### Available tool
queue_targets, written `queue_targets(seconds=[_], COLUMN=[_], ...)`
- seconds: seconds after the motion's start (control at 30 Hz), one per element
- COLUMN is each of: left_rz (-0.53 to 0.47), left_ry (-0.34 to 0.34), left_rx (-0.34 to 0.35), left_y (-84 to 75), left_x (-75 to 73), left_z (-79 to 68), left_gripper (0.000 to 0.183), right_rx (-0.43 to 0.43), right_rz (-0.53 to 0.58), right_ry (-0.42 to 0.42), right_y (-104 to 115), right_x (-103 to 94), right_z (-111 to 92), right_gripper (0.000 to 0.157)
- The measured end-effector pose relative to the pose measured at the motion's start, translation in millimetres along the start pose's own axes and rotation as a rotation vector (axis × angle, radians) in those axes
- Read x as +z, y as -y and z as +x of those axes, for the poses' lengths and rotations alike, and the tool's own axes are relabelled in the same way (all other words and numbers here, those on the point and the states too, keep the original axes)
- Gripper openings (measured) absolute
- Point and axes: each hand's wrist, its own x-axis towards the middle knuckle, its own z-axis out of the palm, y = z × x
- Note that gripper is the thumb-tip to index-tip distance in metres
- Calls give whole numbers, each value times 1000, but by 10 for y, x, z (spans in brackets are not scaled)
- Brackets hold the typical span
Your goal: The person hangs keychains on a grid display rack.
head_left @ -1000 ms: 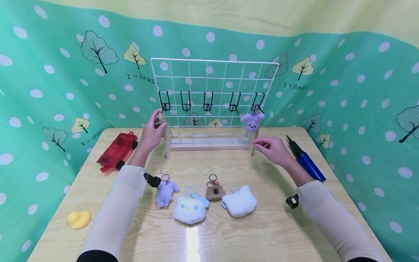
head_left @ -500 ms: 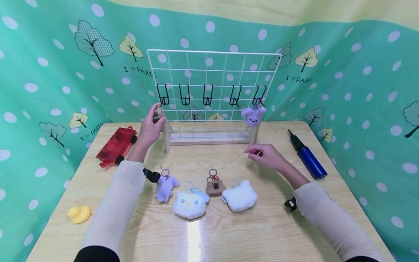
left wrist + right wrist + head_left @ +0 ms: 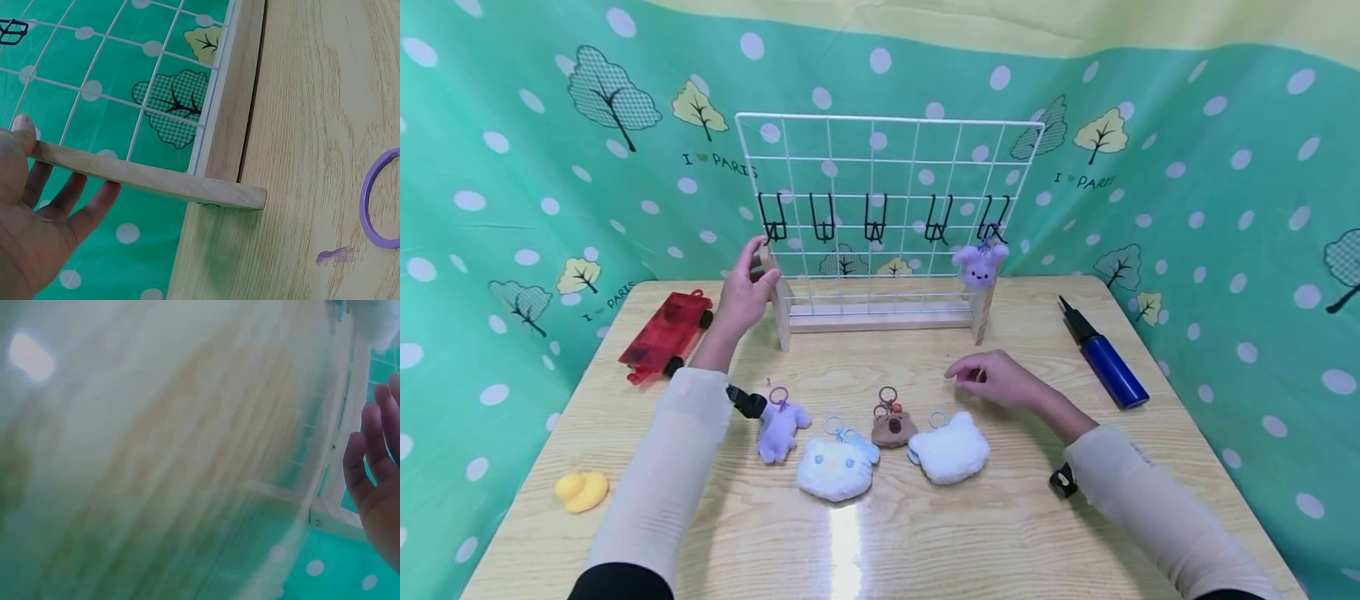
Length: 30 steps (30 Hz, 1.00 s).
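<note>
My left hand (image 3: pixel 748 285) holds the wooden side post of a white wire grid rack (image 3: pixel 156 178), thumb on one face and fingers on the other. Loosely bent and holding nothing, my right hand (image 3: pixel 996 379) hovers over the table behind a white plush keychain (image 3: pixel 953 448) that shows its plain back. A purple plush keychain (image 3: pixel 980 267) hangs from the rack's rightmost black hook. On the table lie another purple plush keychain (image 3: pixel 781 433), a white cat-faced one (image 3: pixel 837 469) with a blue bow, and a small brown animal-head one (image 3: pixel 892 429). The right wrist view is partly blurred.
Several black hooks (image 3: pixel 876 218) line the rack's grid. A translucent red toy car (image 3: pixel 668 335) lies at the left, a yellow toy duck (image 3: pixel 582 491) at front left, and a blue hand pump (image 3: pixel 1108 367) at the right. A patterned green cloth (image 3: pixel 1217 183) surrounds the table.
My right hand has moved away from the rack's right post, toward me and left, nearing the white plush keychain. The left hand stays on the post. The head view has tilted slightly.
</note>
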Motion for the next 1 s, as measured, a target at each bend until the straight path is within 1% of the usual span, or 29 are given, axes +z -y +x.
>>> queue_targets(seconds=[0.17,0.3,0.53,0.67,0.83,1.0], left_rz=[5,9,11,10,15,16], left_ry=[-2,-1,0,1,-2,0], left_rx=[-18,-18,-8,9,8,9], left_y=[-13,-15,-5,1,6,4], left_x=[-11,-15,2,13,13,5], left_z=[-9,-8,-1,-11,-18,-20], left_gripper=[64,63,62,62,62,62], right_rx=[-20,-47,-101,-98,-82,-121], right_rz=[1,-42,-66,-67,-74,-98], right_ry=[114,169,227,244,276,292], right_y=[19,26,52,69,82,83], right_x=[71,123,152,144,146,173], right_z=[11,41,64,60,63,88], right_gripper=[21,21,21,21,23,24])
